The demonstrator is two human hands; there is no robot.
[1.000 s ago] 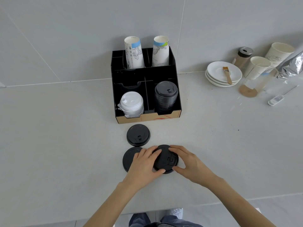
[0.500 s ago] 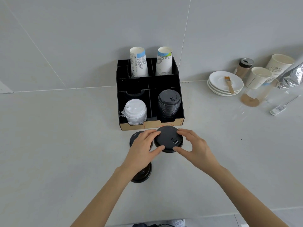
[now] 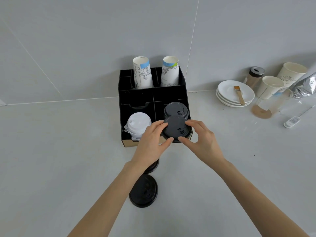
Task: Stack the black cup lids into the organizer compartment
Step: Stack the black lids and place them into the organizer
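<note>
Black cup lid (image 3: 174,128) in both hands has travelled forward from the counter, where a second ago it lay among the loose lids, and half a second ago it was just short of the organizer; it is now held over the front edge of the black organizer (image 3: 171,95), in front of and slightly overlapping the stack of black lids (image 3: 176,108) in the front right compartment. The left hand (image 3: 150,144) pinches its left rim between thumb and fingertips, and the right hand (image 3: 203,141) pinches its right rim the same way, so both are closed on this one lid. Two more black lids remain on the grey counter (image 3: 51,159): the near loose lid (image 3: 143,191) lies in full view beside the left forearm, and the far loose lid (image 3: 153,166), mostly hidden under the left wrist, lies just beyond it. White lids (image 3: 137,124) fill the front left compartment, and two paper cups (image 3: 142,72) stand upside down in the back compartments. The view has drawn closer to the organizer than before.
</note>
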